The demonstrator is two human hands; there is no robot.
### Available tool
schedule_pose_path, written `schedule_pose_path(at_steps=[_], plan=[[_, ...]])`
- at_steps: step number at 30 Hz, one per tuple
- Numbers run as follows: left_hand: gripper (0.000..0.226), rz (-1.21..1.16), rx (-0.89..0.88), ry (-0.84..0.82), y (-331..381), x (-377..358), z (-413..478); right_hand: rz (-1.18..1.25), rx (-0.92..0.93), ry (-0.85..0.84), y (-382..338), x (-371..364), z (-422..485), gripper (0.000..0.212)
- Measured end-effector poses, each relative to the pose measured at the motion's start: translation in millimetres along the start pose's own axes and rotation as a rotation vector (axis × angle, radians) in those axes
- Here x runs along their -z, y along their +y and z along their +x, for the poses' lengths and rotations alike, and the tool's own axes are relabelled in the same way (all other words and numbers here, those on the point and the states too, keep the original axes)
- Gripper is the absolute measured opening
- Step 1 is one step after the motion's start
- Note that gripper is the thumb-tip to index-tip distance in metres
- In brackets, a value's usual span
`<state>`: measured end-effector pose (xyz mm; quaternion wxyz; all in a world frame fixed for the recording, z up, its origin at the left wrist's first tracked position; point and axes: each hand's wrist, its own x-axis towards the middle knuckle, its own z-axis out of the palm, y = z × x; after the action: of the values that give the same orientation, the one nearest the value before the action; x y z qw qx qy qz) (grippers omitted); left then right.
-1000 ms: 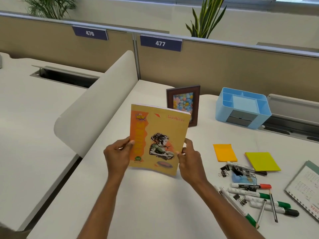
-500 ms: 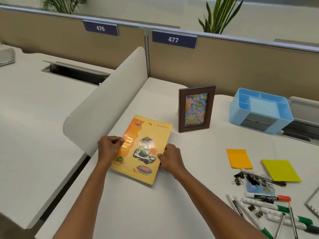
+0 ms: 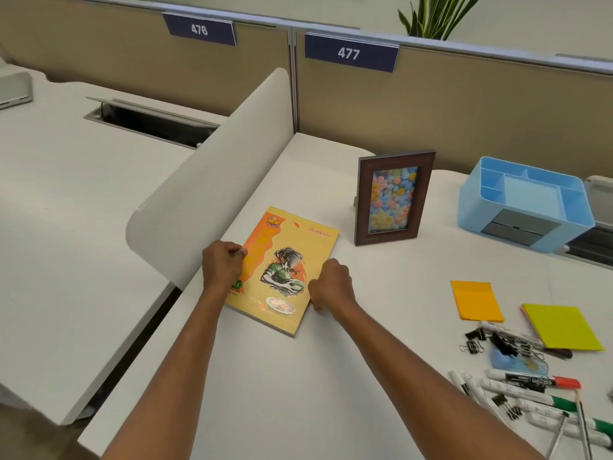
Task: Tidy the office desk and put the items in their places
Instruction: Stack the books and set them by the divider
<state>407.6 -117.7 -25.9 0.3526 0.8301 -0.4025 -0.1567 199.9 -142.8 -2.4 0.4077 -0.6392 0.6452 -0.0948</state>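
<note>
Both forearms reach up from 6 o'clock onto the white desk [image 3: 292, 403]. The left hand [image 3: 221, 263] has its fingers curled over the left edge of the notebook [image 3: 288, 267], and the right hand [image 3: 331, 285] is closed in a pinch on its right edge. The notebook lies flat on the desk, yellow and orange cover up, turned slightly clockwise.

From the notebook, a loose heap of markers [image 3: 530, 390] lies at 4 o'clock, well apart, near the desk's front right. Just beyond them, black binder clips [image 3: 474, 341] are scattered over and beside a small blue case [image 3: 517, 361]. At 3 o'clock lie an orange sticky pad [image 3: 476, 300] and, further right, a yellow sticky pad [image 3: 560, 327], close together but not touching. At 1 o'clock a dark wooden picture frame [image 3: 393, 197] stands upright, near the notebook's far corner. At 2 o'clock, well apart, stands a light blue desk organiser [image 3: 524, 204] with open compartments on top and a grey drawer in front.

At 10 o'clock a curved white divider [image 3: 212, 194] rises along the desk's left edge, just beside the left hand. Past it is a neighbouring desk [image 3: 66, 227] with an open cable tray [image 3: 149, 121]. A tan partition [image 3: 464, 111] closes the far side at 12 o'clock, bearing blue signs 476 [image 3: 199, 29] and 477 [image 3: 349, 53], with a green plant [image 3: 438, 16] behind it.
</note>
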Motion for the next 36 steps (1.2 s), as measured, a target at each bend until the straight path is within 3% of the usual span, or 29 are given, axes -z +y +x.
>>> schedule_pose_path(at_steps=[13,30,36], plan=[[0.022,-0.033,0.076,-0.015,-4.7,1.9,14.3,0.117,-0.016,-0.047,-4.8,-8.5,4.0,0.016],[0.024,0.005,0.057,-0.023,-6.3,4.4,19.4,0.029,0.088,-0.058,-1.1,-15.8,5.6,0.014],[0.023,0.001,0.064,-0.043,-5.8,6.8,17.4,0.077,0.105,-0.056,7.4,-2.8,-6.8,0.025]])
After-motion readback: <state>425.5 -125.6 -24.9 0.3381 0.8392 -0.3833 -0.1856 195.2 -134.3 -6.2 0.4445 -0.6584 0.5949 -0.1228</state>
